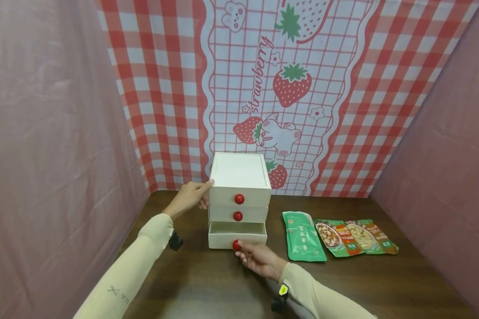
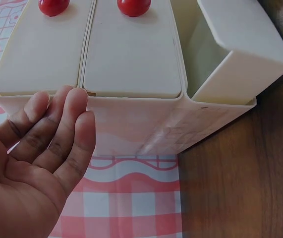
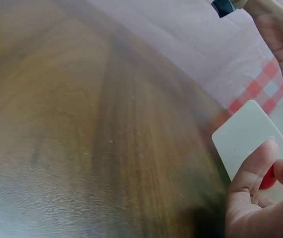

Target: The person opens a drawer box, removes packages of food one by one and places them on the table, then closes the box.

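A small white drawer cabinet [image 1: 241, 170] with three drawers, each with a round red knob, stands on the table. Its bottom drawer [image 1: 219, 241] is pulled partway out, and the part of its inside that shows holds nothing. My right hand [image 1: 261, 259] pinches that drawer's red knob [image 3: 267, 179] between thumb and fingers. At the cabinet's left side is my left hand [image 1: 189, 197], its thumb at the top front corner and its fingers loosely bent along the side wall [image 2: 126, 121]. The top and middle drawers are closed.
To the right of the cabinet lie a green food pouch [image 1: 304, 237] and two printed food packets, one red and green [image 1: 337, 239] and one brown and green [image 1: 371, 237]. A checked strawberry cloth [image 1: 175, 88] hangs behind the dark wooden table [image 1: 199, 283]. Pink curtains flank both sides.
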Available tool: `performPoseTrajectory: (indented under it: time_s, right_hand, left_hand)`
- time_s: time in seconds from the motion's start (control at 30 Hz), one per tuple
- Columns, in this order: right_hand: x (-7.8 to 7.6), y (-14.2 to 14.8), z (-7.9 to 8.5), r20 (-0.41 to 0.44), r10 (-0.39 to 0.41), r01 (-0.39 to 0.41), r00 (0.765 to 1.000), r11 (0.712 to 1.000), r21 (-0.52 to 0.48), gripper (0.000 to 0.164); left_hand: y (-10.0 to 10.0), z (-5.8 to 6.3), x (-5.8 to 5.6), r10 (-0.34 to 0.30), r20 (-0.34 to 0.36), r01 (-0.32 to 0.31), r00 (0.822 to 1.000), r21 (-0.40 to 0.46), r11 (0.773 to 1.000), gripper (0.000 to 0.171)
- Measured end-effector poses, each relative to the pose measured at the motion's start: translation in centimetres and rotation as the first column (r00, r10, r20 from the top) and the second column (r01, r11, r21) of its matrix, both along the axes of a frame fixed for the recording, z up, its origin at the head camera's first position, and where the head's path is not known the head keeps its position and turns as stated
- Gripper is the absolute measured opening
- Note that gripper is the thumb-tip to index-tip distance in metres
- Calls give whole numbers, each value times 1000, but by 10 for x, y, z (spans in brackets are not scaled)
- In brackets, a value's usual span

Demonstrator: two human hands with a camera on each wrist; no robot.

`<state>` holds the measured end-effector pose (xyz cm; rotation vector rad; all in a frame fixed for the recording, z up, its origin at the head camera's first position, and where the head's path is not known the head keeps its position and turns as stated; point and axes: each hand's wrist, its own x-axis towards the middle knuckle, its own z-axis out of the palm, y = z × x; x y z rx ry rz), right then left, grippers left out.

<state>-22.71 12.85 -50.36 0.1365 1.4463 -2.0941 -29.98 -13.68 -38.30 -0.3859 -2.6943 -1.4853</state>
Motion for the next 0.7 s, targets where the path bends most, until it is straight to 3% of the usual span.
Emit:
performPoseTrajectory:
  time_s: [0.7]
  right_hand:
    - [-34, -8, 0, 14, -66, 67, 998, 998, -11, 14]
  left_hand:
    - [-2, 1, 1, -33, 0, 33, 999, -15, 999, 73]
